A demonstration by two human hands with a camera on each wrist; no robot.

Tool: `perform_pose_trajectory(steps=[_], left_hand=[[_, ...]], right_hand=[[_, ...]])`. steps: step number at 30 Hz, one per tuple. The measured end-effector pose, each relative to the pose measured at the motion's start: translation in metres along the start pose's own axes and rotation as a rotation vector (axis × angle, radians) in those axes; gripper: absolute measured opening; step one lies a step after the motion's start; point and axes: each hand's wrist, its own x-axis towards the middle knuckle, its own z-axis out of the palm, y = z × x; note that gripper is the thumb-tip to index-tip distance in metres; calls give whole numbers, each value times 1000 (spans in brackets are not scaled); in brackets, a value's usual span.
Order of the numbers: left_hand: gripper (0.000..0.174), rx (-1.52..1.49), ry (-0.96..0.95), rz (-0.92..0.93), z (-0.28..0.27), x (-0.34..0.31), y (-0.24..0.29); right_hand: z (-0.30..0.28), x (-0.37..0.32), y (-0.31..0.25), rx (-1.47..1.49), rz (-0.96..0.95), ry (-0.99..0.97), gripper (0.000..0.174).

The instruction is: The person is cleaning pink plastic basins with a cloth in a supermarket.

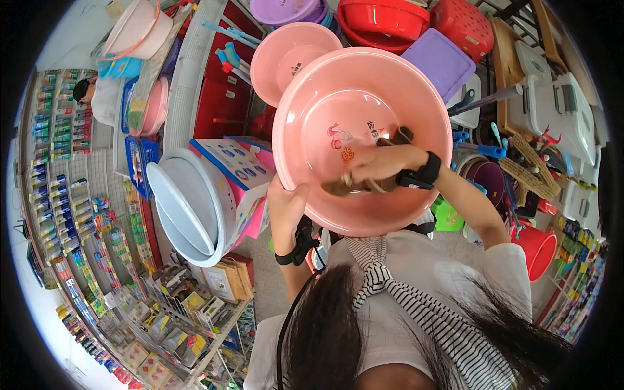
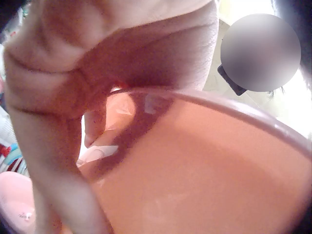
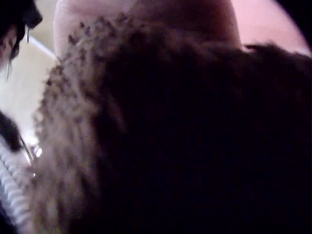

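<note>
A large pink plastic basin (image 1: 302, 123) stands tilted in front of the person's chest, printed with red and dark markings on its bottom. At its near left rim, the left hand (image 1: 286, 208) grips the edge with the thumb over it. In the left wrist view that hand (image 2: 53, 102) bends over the rim of the basin (image 2: 209, 161). Inside the basin, the right hand (image 1: 383, 162) holds a brown fuzzy cloth (image 1: 338, 187) against the lower wall. The shaggy cloth (image 3: 66, 146) fills most of the right wrist view and hides the fingertips.
Behind the large basin sits a smaller pink basin (image 1: 266, 71), with red basins (image 1: 374, 23) and a purple lid (image 1: 442, 62) beside it. Pale blue tubs (image 1: 175, 201) stand at the left, before shelves of goods (image 1: 78, 195). A red bucket (image 1: 538, 253) is at the right.
</note>
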Motion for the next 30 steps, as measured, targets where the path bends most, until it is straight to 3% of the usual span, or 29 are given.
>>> perform_pose_trajectory(steps=[1, 3, 4, 6, 10, 13, 15, 16, 17, 19, 21, 23, 25, 26, 27, 29, 30], left_hand=[[34, 27, -12, 28, 0, 1, 1], [35, 5, -10, 13, -1, 1, -1], [35, -13, -14, -2, -1, 1, -2], [35, -29, -3, -4, 0, -1, 0], [37, -4, 10, -25, -3, 0, -3], [35, -14, 2, 3, -3, 1, -4], [34, -25, 0, -9, -3, 1, -3], [34, -35, -8, -22, -3, 2, -3], [34, -34, -12, -22, -2, 2, -2], [32, -78, -16, -4, 1, 2, -2], [32, -57, -28, 3, 4, 1, 10], [32, -35, -38, 11, 7, 1, 16], [32, -3, -51, 100, 9, 3, 17], [32, -4, -49, 100, 8, 4, 16], [32, 11, -73, 89, 5, 6, 13], [33, 28, -100, 82, 4, 8, 8], [34, 22, -86, 64, 3, 8, 5]], right_hand=[[-2, -6, 3, 117, -149, 208, 33], [-6, -24, -16, 579, 23, 439, 34], [-6, -24, -6, 579, 23, 439, 34], [-9, -25, 15, 1151, 40, 401, 36], [-11, -27, 12, 1156, 58, 414, 37], [-11, -21, 7, 1101, 57, 530, 35], [-13, -10, 2, 909, 59, 866, 35], [-16, 11, 51, 600, 34, 975, 37], [-14, 15, 52, 601, 35, 979, 37], [-11, 27, 45, -275, 153, 1231, 40], [-1, 46, 41, -139, 78, 1231, 45], [9, 61, 33, -517, 206, 1070, 53], [16, 69, 17, -753, -12, 1011, 55], [21, 58, 0, -1132, -94, 851, 52], [30, 57, -2, -1133, -95, 850, 52], [44, 57, 2, -992, -63, 552, 55], [51, 55, 7, -993, -63, 553, 55]])
